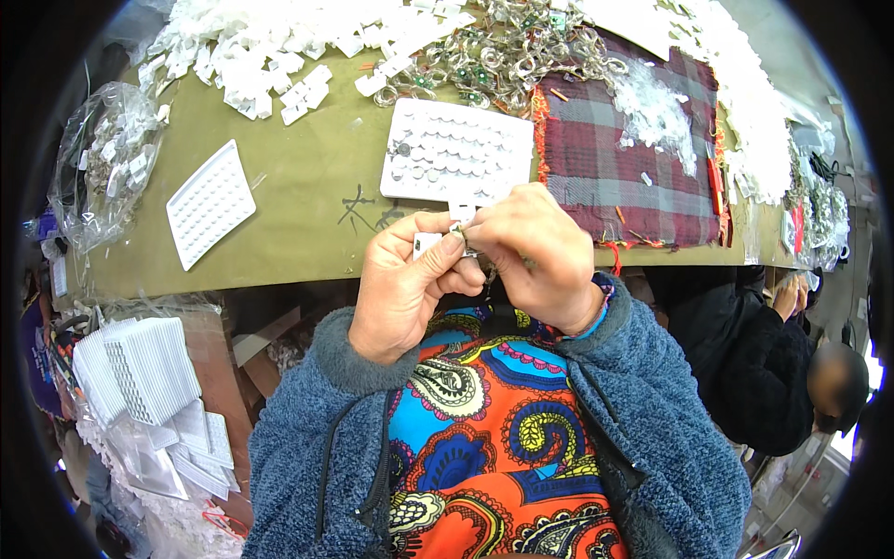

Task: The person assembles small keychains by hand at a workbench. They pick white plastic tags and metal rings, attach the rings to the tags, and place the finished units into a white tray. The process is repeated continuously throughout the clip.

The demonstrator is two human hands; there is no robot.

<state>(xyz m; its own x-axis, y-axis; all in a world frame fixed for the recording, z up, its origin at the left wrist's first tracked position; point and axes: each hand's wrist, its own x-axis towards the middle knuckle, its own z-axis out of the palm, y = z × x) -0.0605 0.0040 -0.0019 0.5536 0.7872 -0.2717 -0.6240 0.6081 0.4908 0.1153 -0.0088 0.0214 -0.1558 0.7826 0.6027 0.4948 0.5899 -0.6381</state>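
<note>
**Small part pinched between both hands above the table edge**

A small white plastic clip (430, 244) sits pinched in the left hand (402, 289), fingers closed on it. The right hand (533, 253) curls tight over its other end, working something tiny I cannot make out. Just beyond lies a white moulded tray (456, 151) on the olive table (307, 196). A slipping grip could likely drop the piece into the lap.

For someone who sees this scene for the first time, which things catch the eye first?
At centre, the left hand and right hand pinch a small white piece together above a bright orange patterned garment. Behind them, a white moulded tray lies on the olive table, beside a plaid cloth.
</note>
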